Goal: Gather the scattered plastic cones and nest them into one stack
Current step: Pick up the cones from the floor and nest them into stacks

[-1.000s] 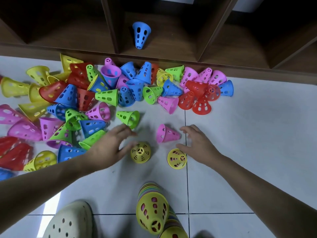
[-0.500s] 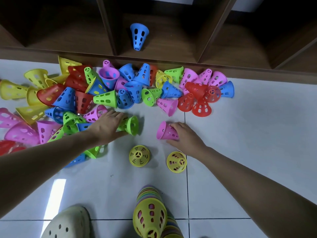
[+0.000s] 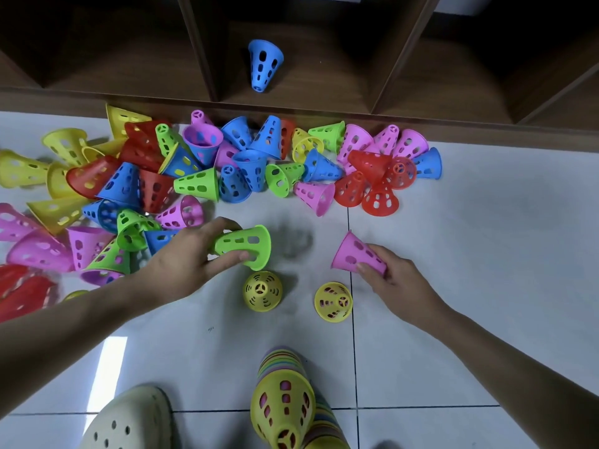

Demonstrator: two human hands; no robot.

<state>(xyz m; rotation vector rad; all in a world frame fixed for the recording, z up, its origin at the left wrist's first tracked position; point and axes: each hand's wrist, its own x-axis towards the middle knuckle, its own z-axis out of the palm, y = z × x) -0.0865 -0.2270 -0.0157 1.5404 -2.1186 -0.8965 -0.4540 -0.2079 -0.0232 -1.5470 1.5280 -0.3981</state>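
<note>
My left hand [image 3: 186,259] grips a green cone [image 3: 244,246] by its narrow end, lifted just off the white floor. My right hand [image 3: 393,280] holds a pink cone [image 3: 353,254] on its side, wide end pointing left. Two yellow cones stand upright between my hands, one [image 3: 262,290] below the green cone and one [image 3: 334,302] beside my right wrist. A tall nested stack [image 3: 285,403] topped by a yellow cone rises at the bottom centre. A big pile of scattered cones [image 3: 207,170] in several colours lies along the shelf base.
A dark wooden shelf unit [image 3: 324,102] runs across the top, with one blue cone [image 3: 264,64] lying in its middle compartment. My foot in a pale clog [image 3: 129,422] rests at the bottom left. White floor tiles [image 3: 486,254] stretch to the right.
My left hand reached into the pile, closed on the green cone and drew it back. My right hand closed on the pink cone and pulled it right, toward me.
</note>
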